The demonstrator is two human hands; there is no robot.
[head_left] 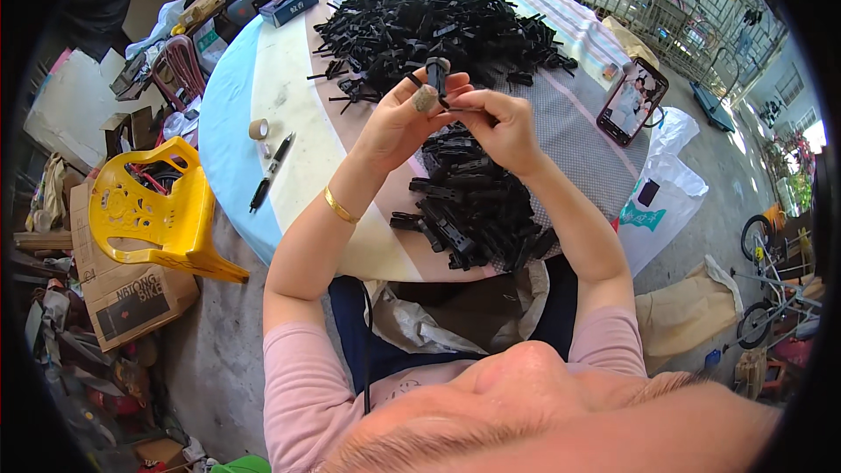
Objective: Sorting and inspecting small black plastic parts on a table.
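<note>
Over the middle of the round table, my left hand [385, 127] grips a small black plastic part [436, 75] upright between its fingers. The thumb has a beige wrapping [425, 99] round its tip. My right hand [504, 127] is closed in a pinch right beside the lower end of the part; what lies between its fingertips is too small to make out. Beyond my hands spreads a large heap of black plastic parts [412, 22] with thin strips sticking out. Closer to me, below my hands, lies a smaller pile of black parts [455, 215].
A striped cloth [280, 61] covers the table. To the left lie a black marker [272, 172] and a tape roll [258, 129]; a blue box [289, 6] sits farther back. A phone [632, 101] stands at the right edge, near a white plastic bag [666, 175]. A yellow chair [153, 201] stands left.
</note>
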